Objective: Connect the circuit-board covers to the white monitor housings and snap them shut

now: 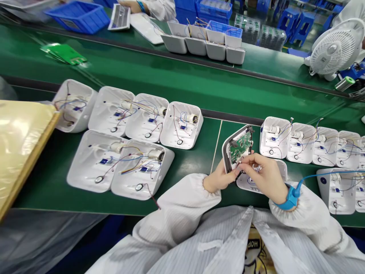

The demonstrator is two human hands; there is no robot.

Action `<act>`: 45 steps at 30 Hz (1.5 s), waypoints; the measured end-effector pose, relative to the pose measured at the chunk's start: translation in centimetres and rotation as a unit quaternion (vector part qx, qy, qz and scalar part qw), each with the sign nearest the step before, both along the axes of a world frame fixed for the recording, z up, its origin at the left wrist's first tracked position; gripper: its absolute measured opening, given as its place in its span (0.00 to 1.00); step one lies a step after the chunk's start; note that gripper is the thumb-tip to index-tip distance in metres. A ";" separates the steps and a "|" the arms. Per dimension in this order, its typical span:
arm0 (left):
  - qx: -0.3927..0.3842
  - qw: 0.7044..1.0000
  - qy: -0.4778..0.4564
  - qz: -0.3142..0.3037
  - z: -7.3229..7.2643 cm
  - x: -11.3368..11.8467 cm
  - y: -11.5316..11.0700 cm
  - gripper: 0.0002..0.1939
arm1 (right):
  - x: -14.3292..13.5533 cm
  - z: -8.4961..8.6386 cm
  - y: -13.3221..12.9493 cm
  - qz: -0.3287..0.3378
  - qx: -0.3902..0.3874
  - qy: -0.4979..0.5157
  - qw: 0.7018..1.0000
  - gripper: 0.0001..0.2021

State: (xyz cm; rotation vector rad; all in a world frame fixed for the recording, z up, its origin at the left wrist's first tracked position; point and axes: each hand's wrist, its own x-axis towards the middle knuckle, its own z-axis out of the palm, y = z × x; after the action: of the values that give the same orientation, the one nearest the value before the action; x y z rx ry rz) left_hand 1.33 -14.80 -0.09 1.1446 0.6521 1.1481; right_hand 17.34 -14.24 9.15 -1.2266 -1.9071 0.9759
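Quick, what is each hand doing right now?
Left hand: closed on the edge of the grey panel with the green circuit board.
Right hand: fingertips pinching at that panel's lower edge; what they grip cannot be told.

Green bench (196, 160) under wired white housings (119, 163).

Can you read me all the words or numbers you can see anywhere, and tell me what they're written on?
"HOP", upside down: yellow printed patch showing between the flaps of the white coat, letters cut off, so only partly readable.
Green circuit board in the panel held by the left hand and right hand: markings too small to read.
White fan: its centre label is too blurred to read.
Blue crate: label on its wall is too blurred.
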 end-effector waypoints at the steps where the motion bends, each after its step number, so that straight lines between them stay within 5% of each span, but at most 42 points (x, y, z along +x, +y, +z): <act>1: 0.016 1.000 -0.006 -0.009 0.2 0.2 0.0 0.37 | -0.1 0.1 0.0 0.001 0.006 -0.006 1.000 0.06; 8: -0.018 0.993 -0.109 -0.042 -0.6 1.0 -0.5 0.39 | -0.7 0.3 -0.5 -0.003 -0.013 0.004 1.000 0.05; 21: -0.030 0.986 -0.155 -0.060 -3.3 1.2 -0.9 0.46 | -1.0 0.4 -0.4 -0.043 -0.097 0.072 0.992 0.07; 28: -0.040 0.986 -0.144 -0.069 -2.7 1.2 -1.0 0.46 | -0.8 0.4 0.0 -0.039 -0.148 0.077 0.985 0.10; 36: -0.026 0.989 -0.133 -0.062 -3.6 1.1 -1.1 0.44 | -0.6 0.6 0.1 -0.048 -0.176 0.087 0.979 0.10; 45: -0.025 0.994 -0.096 -0.055 -2.2 1.1 -1.0 0.45 | -0.7 0.9 0.0 -0.045 -0.170 0.082 0.981 0.10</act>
State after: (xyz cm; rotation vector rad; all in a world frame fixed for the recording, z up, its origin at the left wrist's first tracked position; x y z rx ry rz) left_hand 2.48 -15.77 -2.28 1.0011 0.4610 1.1244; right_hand 16.67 -14.20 10.02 -1.3627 -1.5864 1.3500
